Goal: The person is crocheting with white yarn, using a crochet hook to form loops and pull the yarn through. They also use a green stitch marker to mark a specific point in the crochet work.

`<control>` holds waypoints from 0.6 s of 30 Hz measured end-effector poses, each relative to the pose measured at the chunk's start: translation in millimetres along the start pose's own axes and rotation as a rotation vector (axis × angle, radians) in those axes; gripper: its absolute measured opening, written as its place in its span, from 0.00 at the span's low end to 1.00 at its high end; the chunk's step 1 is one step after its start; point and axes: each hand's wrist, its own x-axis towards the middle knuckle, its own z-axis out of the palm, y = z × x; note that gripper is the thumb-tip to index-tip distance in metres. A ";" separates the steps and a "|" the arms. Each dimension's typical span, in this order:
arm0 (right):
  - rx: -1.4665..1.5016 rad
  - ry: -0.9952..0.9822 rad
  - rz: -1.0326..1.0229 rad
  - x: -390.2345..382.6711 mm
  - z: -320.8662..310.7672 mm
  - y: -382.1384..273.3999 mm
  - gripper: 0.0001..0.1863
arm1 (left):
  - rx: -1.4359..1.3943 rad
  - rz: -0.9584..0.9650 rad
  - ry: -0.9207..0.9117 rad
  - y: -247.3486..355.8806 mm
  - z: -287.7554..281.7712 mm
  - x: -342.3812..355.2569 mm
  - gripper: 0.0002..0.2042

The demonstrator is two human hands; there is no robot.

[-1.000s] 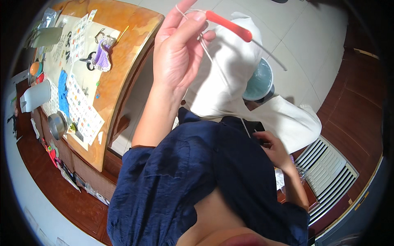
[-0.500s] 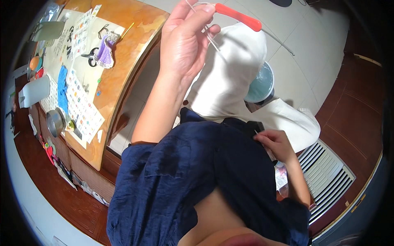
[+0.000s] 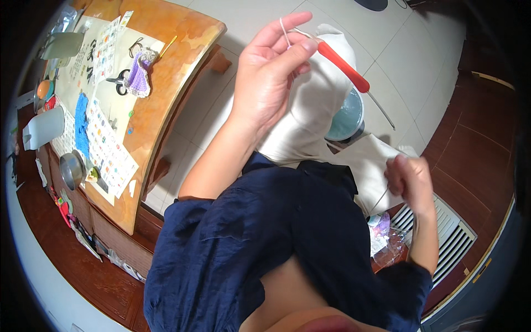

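My left hand (image 3: pixel 271 74) is raised over my lap, its thumb and fingers pinching the near end of a crochet hook. The hook's red handle (image 3: pixel 344 67) slants away to the right and ends in a thin metal shaft (image 3: pixel 381 109). White yarn (image 3: pixel 284 29) loops around my left index finger. At the right, beside my white trousers (image 3: pixel 298 124), my right hand (image 3: pixel 410 182) is closed and partly blurred. From it a thin pale strand (image 3: pixel 383 198) runs down toward a clear plastic bag (image 3: pixel 390 243), which holds something white and purple.
On the left stands a wooden table (image 3: pixel 182 25) with scissors (image 3: pixel 120 82), a purple-and-white crocheted piece (image 3: pixel 138 80), a blue knitted strip (image 3: pixel 82 124), printed sheets and a metal bowl (image 3: pixel 72 170). A pale blue bucket (image 3: pixel 347 119) sits past my knees. A slatted white panel (image 3: pixel 451 238) lies at right.
My left hand has come down and slightly right with the hook, which now tilts more steeply. My right hand has moved right and up from my waist, drawing out the strand.
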 end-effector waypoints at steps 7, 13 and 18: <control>-0.057 -0.232 -0.767 24.0 27.8 -82.0 0.28 | 0.004 0.055 0.063 10.9 1.0 -0.3 0.19; 0.138 -0.781 -0.994 42.1 14.0 -117.9 0.28 | -0.185 0.000 0.179 25.4 -9.5 3.8 0.26; -0.079 -0.654 -0.738 54.4 66.6 -79.1 0.19 | -0.150 0.024 0.183 30.6 -19.5 -0.9 0.26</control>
